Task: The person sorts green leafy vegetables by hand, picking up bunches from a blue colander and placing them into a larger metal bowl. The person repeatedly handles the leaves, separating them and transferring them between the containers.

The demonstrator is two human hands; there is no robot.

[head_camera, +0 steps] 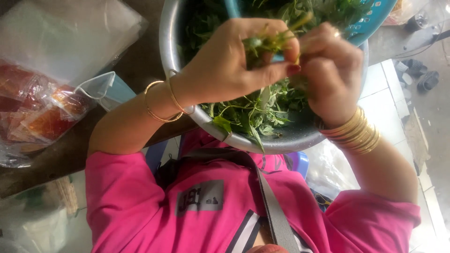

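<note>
While both hands meet above the metal bowl (171, 42), they share one sprig of green leafy stems (269, 42). Its long axis runs roughly level across the view, tilting upward toward the right, where a pale stem end (302, 21) points to the upper right. The left hand (229, 63) is curled closed around the leafy end, thumb pressed along the underside. The right hand (330, 65) is clenched on the stem end, fingertips pinching it; a ring shows on one finger. Thin gold bangles (161, 100) circle the left wrist and a stack of gold bangles (354, 133) circles the right wrist.

The metal bowl holds a loose pile of green leaves (253, 115), some hanging over its near rim. A blue perforated basket (370, 21) sits at the bowl's far right edge and also holds greens. Clear plastic bags (42, 93), some with red-orange contents, lie on the table (140, 61) left of the bowl.
</note>
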